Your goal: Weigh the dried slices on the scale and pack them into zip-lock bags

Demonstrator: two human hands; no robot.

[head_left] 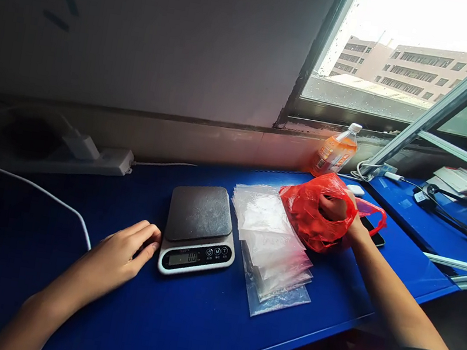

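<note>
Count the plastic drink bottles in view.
1: a clear plastic bottle of orange drink with a white cap, leaning by the window sill behind the red plastic bag. Others may be hidden.

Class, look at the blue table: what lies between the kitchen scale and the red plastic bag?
In the head view, a stack of clear plastic bags lies between the scale and the red bag.

- On my scale (199, 230) the display (186, 258) shows digits, maybe "0.0", not clear.
- The middle button (217, 252) has an "M".
- The bottle (335, 150) label I cannot read.
</note>
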